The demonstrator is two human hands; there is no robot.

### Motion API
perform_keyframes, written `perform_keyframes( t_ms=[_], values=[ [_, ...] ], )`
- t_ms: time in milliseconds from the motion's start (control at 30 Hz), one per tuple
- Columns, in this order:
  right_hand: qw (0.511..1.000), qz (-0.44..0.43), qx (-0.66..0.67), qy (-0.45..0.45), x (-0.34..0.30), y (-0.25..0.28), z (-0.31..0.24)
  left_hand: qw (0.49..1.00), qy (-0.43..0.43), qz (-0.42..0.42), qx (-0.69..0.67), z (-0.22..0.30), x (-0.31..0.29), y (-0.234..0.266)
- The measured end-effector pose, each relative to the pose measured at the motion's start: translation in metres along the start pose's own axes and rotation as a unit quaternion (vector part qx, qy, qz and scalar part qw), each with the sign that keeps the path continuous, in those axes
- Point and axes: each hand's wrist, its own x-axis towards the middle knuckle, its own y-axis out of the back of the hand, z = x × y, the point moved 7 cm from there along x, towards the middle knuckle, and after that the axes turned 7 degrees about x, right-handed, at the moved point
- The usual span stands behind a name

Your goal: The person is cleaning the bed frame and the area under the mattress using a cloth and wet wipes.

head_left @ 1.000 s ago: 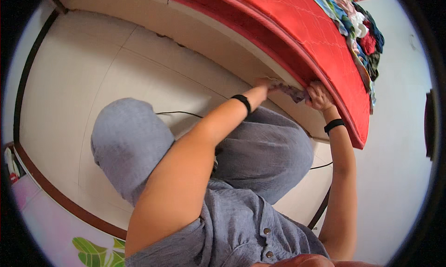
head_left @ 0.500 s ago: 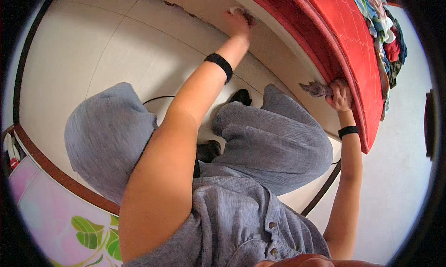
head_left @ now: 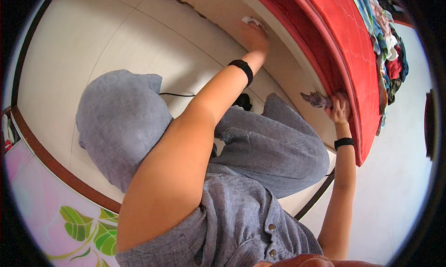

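My left hand (head_left: 254, 38) is stretched out to the beige side panel of the bed (head_left: 288, 60), its fingers closed on a small white wipe or cloth (head_left: 251, 21) pressed against the panel. Its fingers are partly blurred. At the edge of the red mattress (head_left: 355, 48), my right hand (head_left: 340, 110) is wrapped round a crumpled grey-brown cloth (head_left: 316, 100), which sticks out to the left of the fingers. That hand rests just where the mattress meets the bed frame.
Clothes (head_left: 392, 53) lie piled on the mattress at the far right. A thin black cable (head_left: 176, 95) runs over the tiled floor (head_left: 130, 44) behind my bent knee (head_left: 121, 123). A flower-patterned panel (head_left: 60, 230) with a brown border stands at lower left.
My left hand has slid with the white cloth along the bed panel, a little right and down in the view. The view has shifted slightly; my right hand keeps its hold.
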Motion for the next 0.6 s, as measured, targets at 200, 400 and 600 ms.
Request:
perform_keyframes(
  t_ms=[200, 400, 600],
  values=[
    [0.986, -0.102, -0.056, -0.119, -0.106, 0.041, 0.018, 0.812, 0.050, -0.285, 0.507, -0.074, -0.165, -0.048],
    [1.000, 0.017, -0.003, 0.003, -0.025, -0.004, 0.006, 0.583, -0.089, -0.395, 0.704, -0.179, -0.056, -0.014],
    [0.994, -0.049, -0.065, -0.073, -0.071, 0.013, 0.021, 0.359, -0.186, -0.423, 0.810, -0.133, -0.061, -0.017]
  ],
)
